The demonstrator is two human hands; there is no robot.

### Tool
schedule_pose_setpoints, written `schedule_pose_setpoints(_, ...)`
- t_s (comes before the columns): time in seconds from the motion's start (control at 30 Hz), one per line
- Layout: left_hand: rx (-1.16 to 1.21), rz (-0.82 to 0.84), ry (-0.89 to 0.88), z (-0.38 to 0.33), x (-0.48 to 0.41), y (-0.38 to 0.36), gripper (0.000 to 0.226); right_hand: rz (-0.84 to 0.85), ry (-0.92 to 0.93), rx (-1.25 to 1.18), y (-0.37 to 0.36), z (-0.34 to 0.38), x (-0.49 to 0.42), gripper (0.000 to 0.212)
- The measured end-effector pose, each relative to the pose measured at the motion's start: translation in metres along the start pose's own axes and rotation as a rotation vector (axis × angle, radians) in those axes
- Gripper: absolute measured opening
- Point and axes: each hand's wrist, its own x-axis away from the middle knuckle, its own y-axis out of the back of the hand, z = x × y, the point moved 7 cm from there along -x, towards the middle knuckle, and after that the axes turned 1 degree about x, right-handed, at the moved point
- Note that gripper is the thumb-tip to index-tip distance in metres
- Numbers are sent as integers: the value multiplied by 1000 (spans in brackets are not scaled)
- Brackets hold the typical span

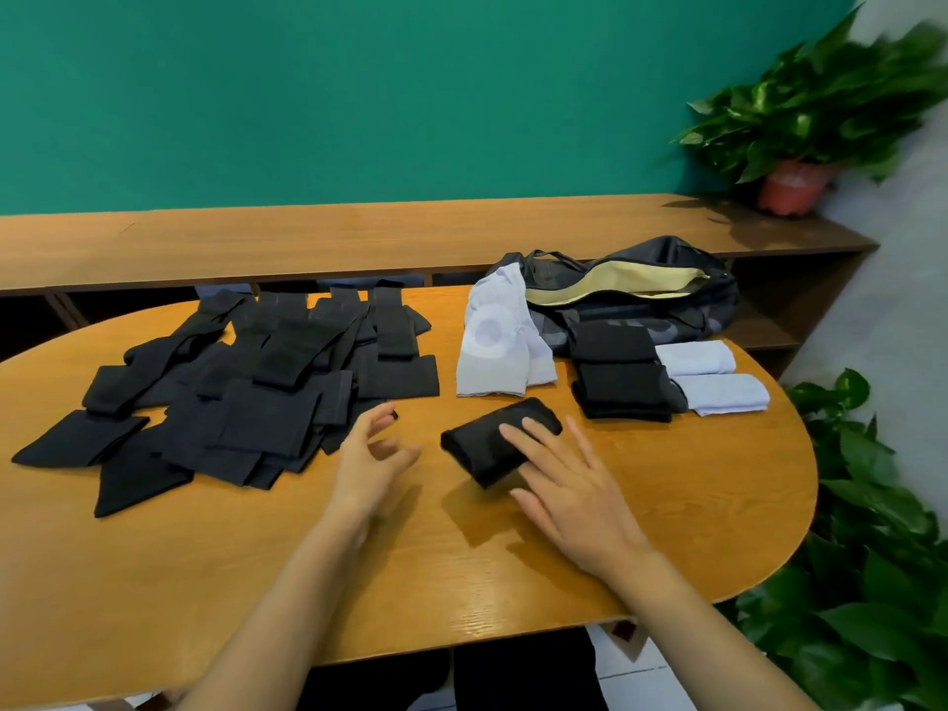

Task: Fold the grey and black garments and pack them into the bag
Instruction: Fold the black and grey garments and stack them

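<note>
Under a green wall, the oval wooden worktop (pixel 205 582) carried the work. The folded black garment (pixel 482 443) lay near the middle, its long axis slanting from near left toward far right, where the bag (pixel 667 305) gaped open by the far right edge. The right hand (pixel 569 484) was nearer, straight fingers resting flat on it. The left hand (pixel 369 459) hovered just beside, loosely curled, holding nothing.
</note>
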Motion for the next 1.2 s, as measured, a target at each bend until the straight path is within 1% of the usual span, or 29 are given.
schedule_pose_setpoints(0.03, -85, -70, -52, 4, -3, 4, 55, 0, -123, 56, 0, -22, 3, 49)
schedule_pose_setpoints(0.1, -167, -122, -109, 15, -5, 8, 51, 43, -345, 163, -1, -66, 11, 55)
schedule_pose_setpoints(0.13, -193, -129, -133, 20, -5, 8, 49, 78, -427, 201, -3, -86, 15, 58)
schedule_pose_setpoints(0.2, -255, -137, -198, 25, -3, 8, 45, 139, -516, 247, -7, -116, 19, 61)
schedule_pose_setpoints(0.27, -309, -132, -267, 24, 0, 5, 44, 167, -528, 274, -10, -132, 18, 64)
schedule_pose_setpoints(0.37, -381, -119, -323, 20, 2, 1, 44, 180, -509, 287, -14, -143, 11, 64)
schedule_pose_setpoints(0.5, -381, -123, -323, 20, 3, 3, 44, 235, -510, 214, -22, -153, 16, 64)
schedule_pose_setpoints(0.57, -374, -123, -320, 20, 3, 3, 43, 257, -551, 124, -23, -157, 17, 55)
schedule_pose_setpoints(0.63, -381, -120, -321, 20, 3, 2, 43, 239, -608, 37, -18, -159, 15, 41)
schedule_pose_setpoints(0.67, -387, -118, -324, 20, 3, 1, 43, 229, -627, 9, -16, -158, 12, 41)
schedule_pose_setpoints(0.73, -391, -118, -324, 19, 4, 1, 42, 228, -639, -22, -15, -156, 7, 56)
schedule_pose_setpoints(0.8, -392, -119, -315, 19, 5, 1, 42, 268, -614, 9, -20, -153, 2, 69)
schedule_pose_setpoints(0.9, -388, -128, -309, 19, 6, 2, 41, 385, -572, 81, -37, -147, 2, 77)
schedule_pose_setpoints(0.97, -386, -129, -306, 19, 7, 3, 41, 416, -576, 74, -47, -144, 5, 85)
schedule_pose_setpoints(1.2, -369, -122, -316, 19, 7, 3, 33, 433, -614, 21, -48, -143, 1, 77)
